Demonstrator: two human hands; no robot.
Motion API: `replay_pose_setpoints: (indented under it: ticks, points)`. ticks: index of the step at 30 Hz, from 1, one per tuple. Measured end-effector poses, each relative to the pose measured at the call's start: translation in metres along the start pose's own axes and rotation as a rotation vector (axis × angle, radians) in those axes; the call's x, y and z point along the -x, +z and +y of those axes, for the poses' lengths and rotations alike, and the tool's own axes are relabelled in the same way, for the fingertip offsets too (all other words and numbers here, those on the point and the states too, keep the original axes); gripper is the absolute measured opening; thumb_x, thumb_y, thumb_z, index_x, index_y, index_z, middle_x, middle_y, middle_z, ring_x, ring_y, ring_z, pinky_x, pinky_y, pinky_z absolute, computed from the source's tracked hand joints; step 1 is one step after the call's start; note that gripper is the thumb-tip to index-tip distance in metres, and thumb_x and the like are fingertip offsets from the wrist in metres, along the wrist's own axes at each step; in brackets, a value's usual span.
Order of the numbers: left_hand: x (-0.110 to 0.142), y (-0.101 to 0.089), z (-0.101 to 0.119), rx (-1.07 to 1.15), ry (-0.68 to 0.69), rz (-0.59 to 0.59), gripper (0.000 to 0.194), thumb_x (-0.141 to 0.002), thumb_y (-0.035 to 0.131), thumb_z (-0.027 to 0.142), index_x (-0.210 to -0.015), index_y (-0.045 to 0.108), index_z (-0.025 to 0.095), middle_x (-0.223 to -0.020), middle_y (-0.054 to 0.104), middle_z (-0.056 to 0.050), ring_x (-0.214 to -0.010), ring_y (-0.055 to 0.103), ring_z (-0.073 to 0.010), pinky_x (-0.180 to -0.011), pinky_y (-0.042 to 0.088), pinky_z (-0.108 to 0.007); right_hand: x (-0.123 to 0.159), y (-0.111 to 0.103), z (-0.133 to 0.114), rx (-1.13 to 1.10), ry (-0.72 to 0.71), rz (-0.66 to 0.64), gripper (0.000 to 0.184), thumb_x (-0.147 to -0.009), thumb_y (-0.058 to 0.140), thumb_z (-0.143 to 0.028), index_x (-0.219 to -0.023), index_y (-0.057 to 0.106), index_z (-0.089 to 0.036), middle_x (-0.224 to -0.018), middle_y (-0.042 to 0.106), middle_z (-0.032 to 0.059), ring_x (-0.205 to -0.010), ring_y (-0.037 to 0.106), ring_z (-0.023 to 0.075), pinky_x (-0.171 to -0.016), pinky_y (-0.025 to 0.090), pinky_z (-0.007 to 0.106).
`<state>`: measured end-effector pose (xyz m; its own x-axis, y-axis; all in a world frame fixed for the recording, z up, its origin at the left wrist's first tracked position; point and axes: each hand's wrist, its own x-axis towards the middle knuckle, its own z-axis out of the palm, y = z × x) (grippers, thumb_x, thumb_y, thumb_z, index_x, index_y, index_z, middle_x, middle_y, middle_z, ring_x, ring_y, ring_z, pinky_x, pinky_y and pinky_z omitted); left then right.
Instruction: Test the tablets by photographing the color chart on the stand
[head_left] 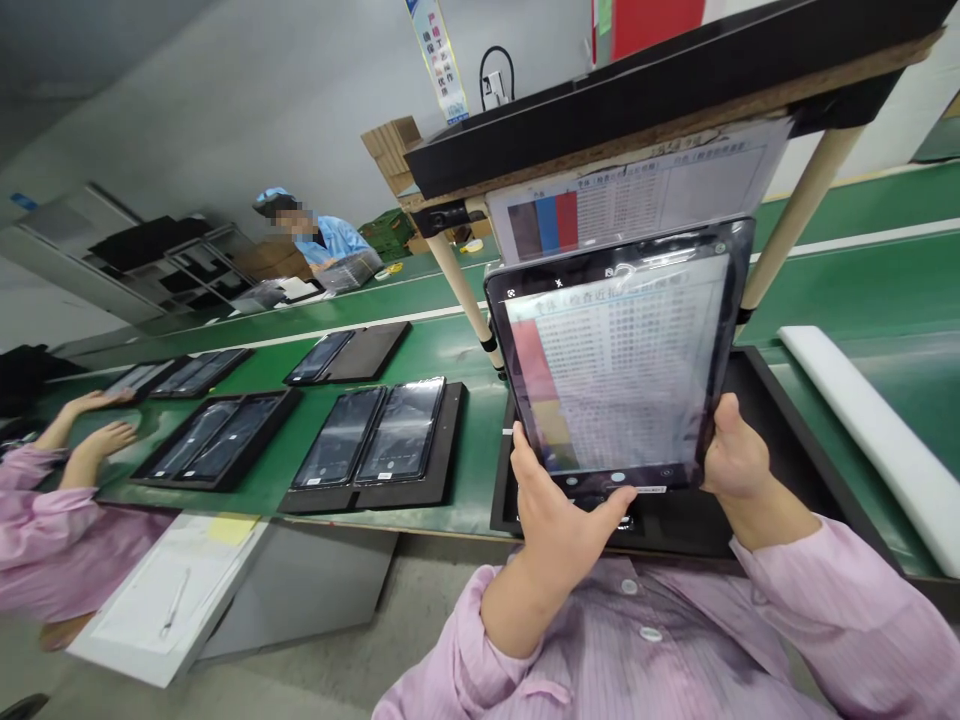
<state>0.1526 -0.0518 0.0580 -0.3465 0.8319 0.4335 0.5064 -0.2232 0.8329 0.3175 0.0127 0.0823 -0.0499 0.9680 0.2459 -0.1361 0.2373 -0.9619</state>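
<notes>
A green counter (pixel 450 350) runs left to right, with a black tray (pixel 802 470) at its near edge and a printed chart (pixel 637 200) beyond the tray. Held up over the tray is a tablet (pixel 619 370) showing the chart. The left hand (pixel 559 510) is clamped on the tablet's lower left corner, the right hand (pixel 739 455) on its right edge, near the bottom.

The only view looks from the wearer's head, forward and down, close above the fingers (pixel 529 475) and the tablet (pixel 622 370) between them. Its wide reach takes in a pink shirt (pixel 607 645) just below the fingers, the tabletop (pixel 480 430) running off to their left, and a blue-clad co-worker (pixel 341 240) far beyond. The frame tilts; the shelf (pixel 660 110) above the fingers slants.
</notes>
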Motion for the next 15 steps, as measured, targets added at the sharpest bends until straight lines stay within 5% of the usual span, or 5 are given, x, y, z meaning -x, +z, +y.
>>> replay_pose_setpoints:
  ticks: [5, 9, 12, 15]
  points:
    - [-0.007, -0.010, -0.010, 0.309, -0.010, -0.048, 0.091, -0.078, 0.070, 0.065, -0.146, 0.040, 0.013, -0.145, 0.051, -0.025, -0.138, 0.048, -0.0360, -0.116, 0.037, -0.049, 0.003, -0.005, 0.003, -0.026, -0.047, -0.006, 0.077, -0.085, 0.037, -0.088, -0.102, 0.073, -0.022, -0.104, 0.071, 0.0099, -0.123, 0.058, 0.0296, -0.099, 0.054, 0.047]
    - [-0.025, -0.020, -0.017, 0.741, -0.348, -0.090, 0.065, -0.080, 0.066, 0.069, -0.129, 0.063, 0.027, -0.124, 0.071, -0.010, -0.114, 0.067, -0.0259, -0.102, 0.051, -0.038, 0.018, -0.009, 0.002, -0.029, -0.109, -0.025, 0.068, -0.096, 0.036, -0.076, -0.122, 0.068, -0.022, -0.122, 0.066, 0.0084, -0.131, 0.051, 0.0271, -0.106, 0.050, 0.046]
    - [-0.033, -0.019, -0.018, 0.890, -0.551, -0.175, 0.055, -0.073, 0.079, 0.058, -0.124, 0.068, 0.038, -0.125, 0.072, 0.000, -0.113, 0.068, -0.0220, -0.101, 0.052, -0.035, 0.028, -0.017, -0.006, 0.009, -0.189, -0.078, 0.067, -0.100, 0.036, -0.068, -0.153, 0.040, -0.028, -0.152, 0.041, 0.0037, -0.143, 0.035, 0.0236, -0.118, 0.036, 0.045]
    - [-0.031, -0.011, -0.020, 0.959, -0.638, -0.193, 0.051, -0.072, 0.083, 0.052, -0.120, 0.071, 0.041, -0.123, 0.074, 0.001, -0.111, 0.069, -0.0229, -0.100, 0.054, -0.037, 0.026, -0.030, -0.021, 0.082, -0.242, -0.155, 0.072, -0.102, 0.032, -0.067, -0.161, 0.011, -0.032, -0.159, 0.028, 0.0018, -0.145, 0.031, 0.0231, -0.122, 0.027, 0.047]
